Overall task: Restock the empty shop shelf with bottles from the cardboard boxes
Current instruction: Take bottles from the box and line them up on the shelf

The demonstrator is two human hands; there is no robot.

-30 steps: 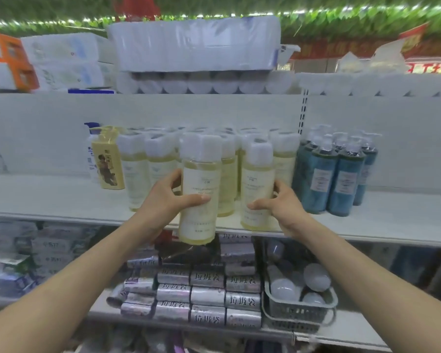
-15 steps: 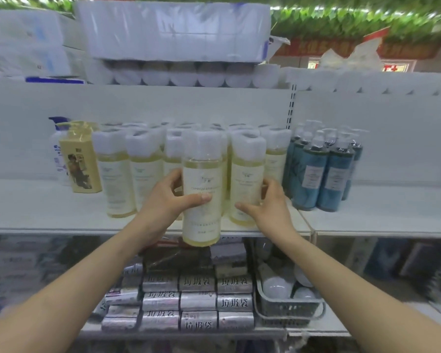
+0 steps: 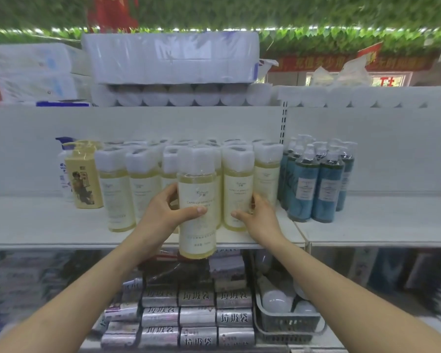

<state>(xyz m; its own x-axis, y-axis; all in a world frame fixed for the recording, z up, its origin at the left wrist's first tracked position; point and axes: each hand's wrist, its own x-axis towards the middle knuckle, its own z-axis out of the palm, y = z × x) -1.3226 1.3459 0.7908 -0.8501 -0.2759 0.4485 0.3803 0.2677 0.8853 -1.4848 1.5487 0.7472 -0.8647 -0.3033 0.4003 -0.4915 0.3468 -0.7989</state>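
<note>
- The clear plastic bottle of pale yellow liquid [image 3: 197, 205], with a white film-wrapped cap and a cream label, is upright in front of the white metal shelf [image 3: 49, 225]. Its base hangs below the shelf's front edge.
- The left hand [image 3: 163, 217] grips this held bottle at mid-height, with the thumb across the label and the fingers curled round behind.
- The right hand [image 3: 259, 217] is clamped on the front-row bottle [image 3: 237, 189] of the same kind, which stands on the shelf just right of the held bottle. The thumb lies on its label low down and the fingers curl round its right side.
- More matching yellow bottles [image 3: 143, 184] stand packed in rows behind and to the left, all upright.
- Dark teal pump bottles [image 3: 313, 184] with white pumps are grouped just right of them on the next shelf section.
- At the left end stands a yellow pump bottle [image 3: 83, 179] bearing a picture, with a white pump bottle [image 3: 61, 171] partly hidden behind it.
- On the shelf below, a grey plastic basket [image 3: 285, 324] holds white bulbs [image 3: 274, 301]. To its left lie stacked silver packs [image 3: 196, 317] printed with characters.
- Wrapped packs of white paper rolls [image 3: 171, 59] sit on the top shelf.
</note>
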